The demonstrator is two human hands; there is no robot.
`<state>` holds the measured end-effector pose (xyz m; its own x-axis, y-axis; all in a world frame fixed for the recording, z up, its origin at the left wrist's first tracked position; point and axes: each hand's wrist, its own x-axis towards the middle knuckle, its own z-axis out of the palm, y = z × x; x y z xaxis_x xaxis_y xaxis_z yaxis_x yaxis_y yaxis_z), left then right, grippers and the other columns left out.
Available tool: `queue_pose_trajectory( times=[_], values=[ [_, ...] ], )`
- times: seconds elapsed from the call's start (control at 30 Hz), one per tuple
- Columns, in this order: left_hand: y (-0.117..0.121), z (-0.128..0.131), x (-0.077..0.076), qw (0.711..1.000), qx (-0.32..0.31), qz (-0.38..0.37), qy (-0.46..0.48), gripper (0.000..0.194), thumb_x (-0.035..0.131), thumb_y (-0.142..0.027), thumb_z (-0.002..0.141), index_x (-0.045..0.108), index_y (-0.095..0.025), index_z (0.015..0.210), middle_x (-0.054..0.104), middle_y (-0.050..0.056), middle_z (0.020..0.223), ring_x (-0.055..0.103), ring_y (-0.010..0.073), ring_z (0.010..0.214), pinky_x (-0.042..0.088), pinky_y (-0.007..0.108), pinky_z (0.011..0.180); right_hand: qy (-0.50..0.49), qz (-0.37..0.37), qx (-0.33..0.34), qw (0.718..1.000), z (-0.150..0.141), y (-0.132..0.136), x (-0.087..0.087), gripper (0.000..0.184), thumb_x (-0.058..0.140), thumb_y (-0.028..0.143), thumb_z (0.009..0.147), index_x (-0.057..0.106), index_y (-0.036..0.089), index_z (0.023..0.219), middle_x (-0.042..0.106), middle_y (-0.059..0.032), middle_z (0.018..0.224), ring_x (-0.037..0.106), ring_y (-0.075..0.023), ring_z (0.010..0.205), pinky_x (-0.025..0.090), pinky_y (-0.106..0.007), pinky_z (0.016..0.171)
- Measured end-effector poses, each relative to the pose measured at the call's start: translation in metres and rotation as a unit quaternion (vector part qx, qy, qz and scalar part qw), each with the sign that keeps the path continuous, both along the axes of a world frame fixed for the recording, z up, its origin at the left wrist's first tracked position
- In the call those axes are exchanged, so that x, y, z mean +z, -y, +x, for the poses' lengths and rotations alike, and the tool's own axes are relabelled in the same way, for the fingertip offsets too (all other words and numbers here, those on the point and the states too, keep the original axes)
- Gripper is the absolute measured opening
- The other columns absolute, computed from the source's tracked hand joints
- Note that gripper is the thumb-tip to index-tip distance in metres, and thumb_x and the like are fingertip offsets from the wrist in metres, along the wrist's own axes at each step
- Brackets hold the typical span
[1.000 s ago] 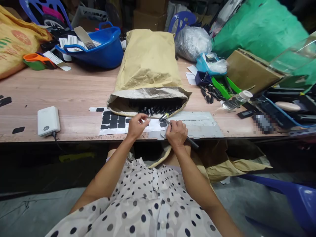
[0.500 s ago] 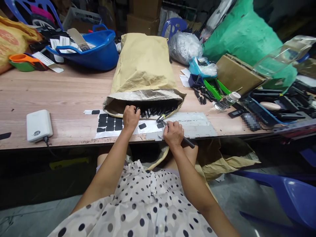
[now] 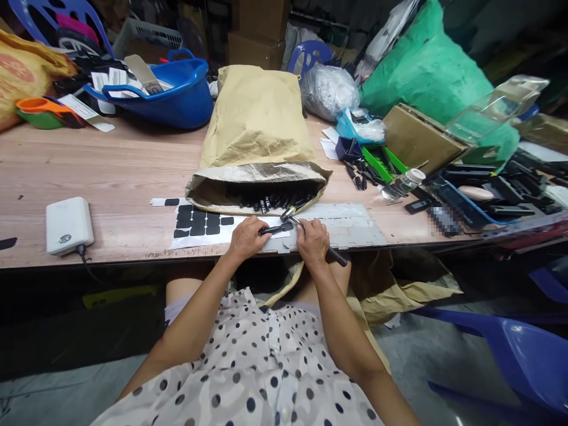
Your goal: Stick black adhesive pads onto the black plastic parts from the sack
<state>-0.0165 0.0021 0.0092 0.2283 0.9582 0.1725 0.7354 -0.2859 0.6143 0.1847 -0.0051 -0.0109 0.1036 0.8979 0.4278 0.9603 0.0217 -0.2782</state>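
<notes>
My left hand (image 3: 247,239) pinches a slim black pen-like piece (image 3: 274,229) just above the front of the table, its tip pointing right. In my right hand (image 3: 313,240) is a small hammer (image 3: 289,214) with a metal head and black handle; its head hovers close to the black piece's right end. Beneath lie a white sheet with black rounded stickers (image 3: 197,223) and a grey metal plate (image 3: 350,223). Behind both hands gapes a tan paper sack (image 3: 261,118), lying on its side with many black parts (image 3: 275,198) inside its mouth.
On the left stand a white power box (image 3: 70,228) with a cable and a blue basin (image 3: 177,97) of cartons. To the right are a green tray (image 3: 382,163), a clear bottle (image 3: 403,184) and a blue tray of black items (image 3: 461,204). A blue chair (image 3: 519,355) stands lower right.
My left hand has come out of the sack's mouth toward me and right, bringing a black pen-like piece near the hammer head. My right hand has stayed almost in place.
</notes>
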Motion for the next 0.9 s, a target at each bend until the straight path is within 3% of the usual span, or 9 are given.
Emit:
queue_pose_trajectory(
  times=[0.33,0.67,0.9],
  values=[
    [-0.004,0.002,-0.001,0.998,0.019,-0.037,0.042,0.012,0.069,-0.027,0.077,0.075,-0.028,0.087,0.066,0.000,0.086,0.063,0.0216,0.092,0.051,0.032,0.083,-0.145,0.040,0.100,0.984,-0.015,0.046,0.011,0.037,0.038,0.027,0.101,0.067,0.022,0.124,0.069,-0.0096,0.103,0.065,-0.0213,0.096,0.052,-0.032,0.083],
    [-0.002,0.004,0.001,0.994,0.041,-0.063,0.082,0.016,0.070,-0.019,0.073,0.074,-0.027,0.086,0.066,-0.001,0.087,0.063,0.0190,0.085,0.051,0.031,0.080,-0.112,0.036,0.118,0.986,-0.022,0.051,0.031,0.039,0.039,0.025,0.102,0.067,0.023,0.130,0.067,-0.0075,0.094,0.064,-0.0191,0.086,0.052,-0.028,0.076],
    [-0.003,0.006,0.002,0.993,0.052,-0.077,0.080,0.013,0.072,-0.020,0.072,0.074,-0.026,0.083,0.065,-0.001,0.086,0.063,0.0192,0.085,0.051,0.031,0.078,-0.080,-0.001,0.095,0.992,-0.024,0.052,0.026,0.039,0.042,0.024,0.100,0.070,0.026,0.126,0.065,-0.0056,0.091,0.063,-0.0180,0.079,0.049,-0.026,0.069]
  ],
)
